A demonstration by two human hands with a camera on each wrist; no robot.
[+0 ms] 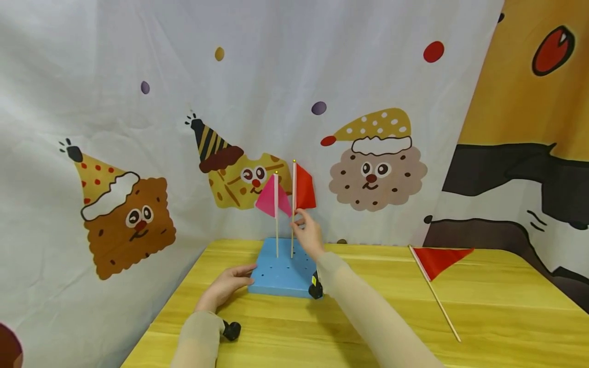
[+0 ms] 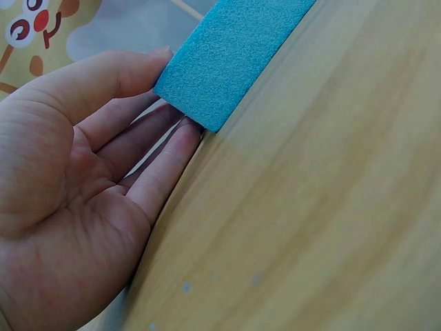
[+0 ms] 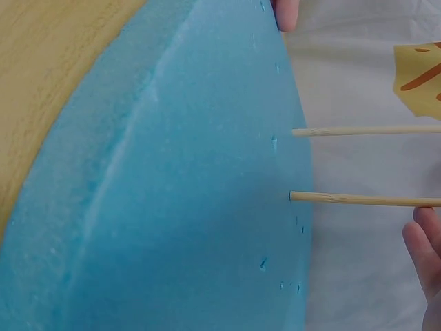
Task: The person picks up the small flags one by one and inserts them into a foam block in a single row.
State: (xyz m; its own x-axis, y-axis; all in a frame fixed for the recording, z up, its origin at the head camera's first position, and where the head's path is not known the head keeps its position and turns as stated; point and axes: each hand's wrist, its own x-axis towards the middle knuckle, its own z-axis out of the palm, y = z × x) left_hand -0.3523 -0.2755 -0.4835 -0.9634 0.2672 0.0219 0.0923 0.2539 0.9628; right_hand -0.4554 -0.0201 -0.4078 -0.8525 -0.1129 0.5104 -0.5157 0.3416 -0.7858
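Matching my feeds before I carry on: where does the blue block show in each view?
Head: blue block, lower centre.
Left wrist: blue block at top, cut off by the edge.
Right wrist: blue block, large, left to middle.
Shared landmark: yellow cheese print, left of centre in head, top left in left wrist, right edge in right wrist.
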